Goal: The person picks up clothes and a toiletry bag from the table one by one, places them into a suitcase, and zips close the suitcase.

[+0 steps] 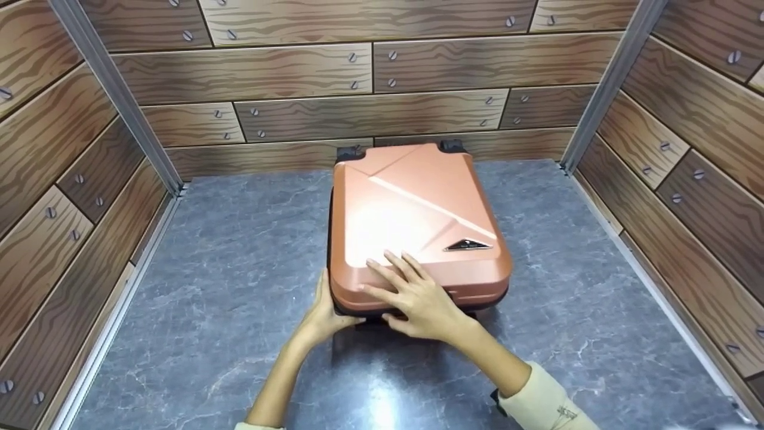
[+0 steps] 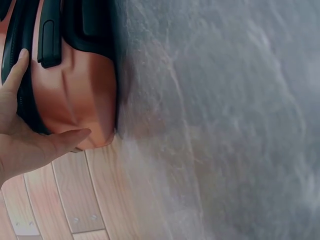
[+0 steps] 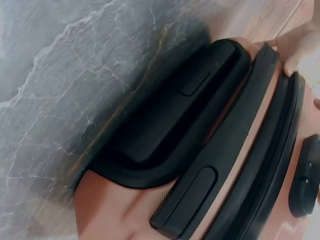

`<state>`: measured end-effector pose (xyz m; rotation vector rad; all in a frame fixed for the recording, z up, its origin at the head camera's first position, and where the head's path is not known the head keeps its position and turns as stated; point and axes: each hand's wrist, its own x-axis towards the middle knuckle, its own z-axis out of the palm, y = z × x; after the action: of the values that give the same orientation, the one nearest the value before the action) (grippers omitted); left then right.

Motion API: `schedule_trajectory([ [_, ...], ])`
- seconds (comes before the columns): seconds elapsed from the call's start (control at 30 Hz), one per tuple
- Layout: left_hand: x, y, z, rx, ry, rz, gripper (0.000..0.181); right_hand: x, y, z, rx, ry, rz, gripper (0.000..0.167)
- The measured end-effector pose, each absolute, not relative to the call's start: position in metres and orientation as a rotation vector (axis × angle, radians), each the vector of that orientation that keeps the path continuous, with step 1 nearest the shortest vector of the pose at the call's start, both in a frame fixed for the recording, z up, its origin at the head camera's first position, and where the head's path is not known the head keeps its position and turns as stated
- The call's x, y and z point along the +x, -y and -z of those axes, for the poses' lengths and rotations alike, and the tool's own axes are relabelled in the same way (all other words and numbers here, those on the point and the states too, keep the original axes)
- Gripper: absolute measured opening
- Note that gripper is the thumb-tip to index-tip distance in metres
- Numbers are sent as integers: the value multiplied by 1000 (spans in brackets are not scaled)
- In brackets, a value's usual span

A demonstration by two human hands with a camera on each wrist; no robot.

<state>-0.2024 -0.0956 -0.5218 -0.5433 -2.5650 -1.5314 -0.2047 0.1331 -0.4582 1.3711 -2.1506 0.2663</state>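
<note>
A rose-gold hard-shell suitcase point(image 1: 412, 209) lies flat, its wheels at the far end. My left hand point(image 1: 322, 316) rests around its near left corner, fingers along the left side and thumb at the front. In the left wrist view, that hand point(image 2: 25, 145) touches the shell point(image 2: 75, 95) with thumb and a finger spread and fairly straight. My right hand point(image 1: 424, 304) lies across the near top edge with its fingers spread straight. The right wrist view shows the black carry handle point(image 3: 235, 130), the zipper band and a black lock point(image 3: 305, 180) on the near end.
Grey marble-patterned floor point(image 1: 239, 269) surrounds the suitcase. Wood-plank-patterned walls point(image 1: 310, 71) stand at the back, left and right, with metal strips point(image 1: 119, 101) at the corners and along the floor edges.
</note>
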Motion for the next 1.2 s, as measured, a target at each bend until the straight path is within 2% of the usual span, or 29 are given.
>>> schedule_trajectory([
  [0.27, -190, 90, 498, -434, 2680, 1321, 129, -204, -152, 449, 1365, 2046, -489, 52],
  [0.4, -188, 77, 480, -539, 2536, 974, 130, -209, -175, 444, 1191, 1970, -637, 39],
  [0.5, -189, 62, 466, -656, 2393, 665, 122, -214, -197, 441, 983, 1913, -757, 32],
  [0.67, -192, 34, 452, -852, 2231, 348, 90, -217, -236, 441, 689, 1904, -973, 31],
  [0.77, -193, 17, 449, -936, 2209, 242, 80, -211, -251, 440, 518, 1942, -1138, 31],
  [0.9, -195, -3, 452, -1030, 2178, 115, 78, -206, -267, 446, 306, 1912, -1397, 22],
  [1.2, -205, -16, 464, -1098, 2148, -45, 92, -225, -303, 497, -80, 1956, -1793, 31],
])
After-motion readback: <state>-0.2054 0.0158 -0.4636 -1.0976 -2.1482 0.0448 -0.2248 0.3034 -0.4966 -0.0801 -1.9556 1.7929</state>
